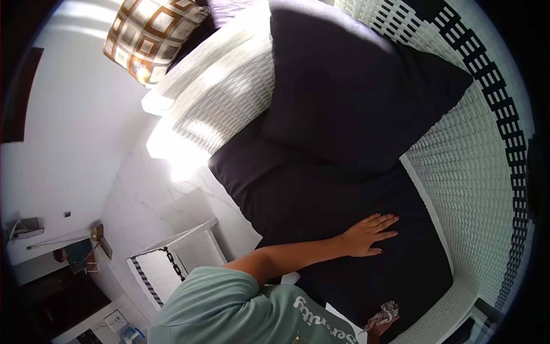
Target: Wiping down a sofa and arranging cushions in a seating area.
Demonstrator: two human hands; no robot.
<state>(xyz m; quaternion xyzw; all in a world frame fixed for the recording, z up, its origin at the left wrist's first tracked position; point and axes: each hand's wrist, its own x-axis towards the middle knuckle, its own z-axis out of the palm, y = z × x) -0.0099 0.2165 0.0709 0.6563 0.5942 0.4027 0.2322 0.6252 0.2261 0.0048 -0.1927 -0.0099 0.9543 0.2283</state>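
Note:
My left hand (370,235) lies palm down with spread fingers on a black seat cushion (343,198), which fills the seat of a white woven wicker sofa (466,180). Nothing is held in it. Nearer to my body, at the bottom of the view, my right hand (382,327) grips a crumpled patterned cloth (385,312) at the cushion's edge. The cloth hides part of that hand. Beyond my left hand, a large black pillow (343,81) leans at the far end, overlapping the seat cushion.
A brown-and-cream pillow with squares (150,36) lies past the sofa's sunlit arm (223,90). On the marble-patterned floor (172,198), a white wicker piece with black trim (161,268) stands at my left. A blue object (131,333) sits at the lower left.

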